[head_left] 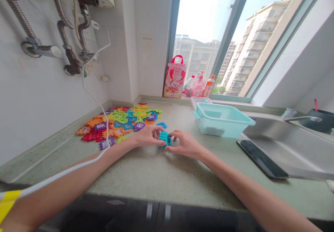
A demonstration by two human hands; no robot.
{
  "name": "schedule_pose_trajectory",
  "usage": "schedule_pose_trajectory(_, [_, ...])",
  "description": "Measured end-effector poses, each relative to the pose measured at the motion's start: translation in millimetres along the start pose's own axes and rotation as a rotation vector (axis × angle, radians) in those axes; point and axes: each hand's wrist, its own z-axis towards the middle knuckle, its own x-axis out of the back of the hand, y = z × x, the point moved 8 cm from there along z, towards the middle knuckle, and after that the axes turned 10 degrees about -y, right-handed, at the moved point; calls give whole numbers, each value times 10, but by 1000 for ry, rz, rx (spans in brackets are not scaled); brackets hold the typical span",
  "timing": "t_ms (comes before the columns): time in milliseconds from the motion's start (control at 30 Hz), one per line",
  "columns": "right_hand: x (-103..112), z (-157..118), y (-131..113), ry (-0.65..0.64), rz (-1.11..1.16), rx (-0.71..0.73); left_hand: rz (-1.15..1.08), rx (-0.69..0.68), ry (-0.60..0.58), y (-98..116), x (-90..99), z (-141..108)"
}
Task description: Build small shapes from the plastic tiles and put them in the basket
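A teal snap-together block cluster (164,138) is being pinched between the left hand (147,136) and right hand (184,144), fingers pressed onto it! Multicoloured interlocking tiles (117,127) are heaped left of the grip, a mint plastic basket (221,122) to its right.

We look down on speckled green stone counter (146,185), white wall (52,96) along left, corner far ahead. Corrugated metal hoses (60,20) run down wall, upper left. Tall window (206,20) at far right, bright daylight entering, apartment towers (257,47) beyond. Steel sink (289,152) near right. Dark cabinet front (156,218) below near edge.
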Motion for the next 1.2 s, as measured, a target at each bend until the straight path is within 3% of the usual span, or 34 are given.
schedule_pose_trajectory(633, [-116,51,36,39,51,-23,-20,-23,-11,57,-87,21])
schedule_pose_trajectory(767, [-66,43,40,-64,127,36,-15,-38,-43,81,-92,29])
schedule_pose_trajectory(900, [28,23,183,-182,385,68,-42,-31,-56,71,-79,38])
schedule_pose_trajectory(1033, [77,21,312,-155,451,35,-90,-3,-92,0,-74,50])
schedule_pose_trajectory(1200, [25,33,273,-136,440,18,-151,5,-109,-32,-80,52])
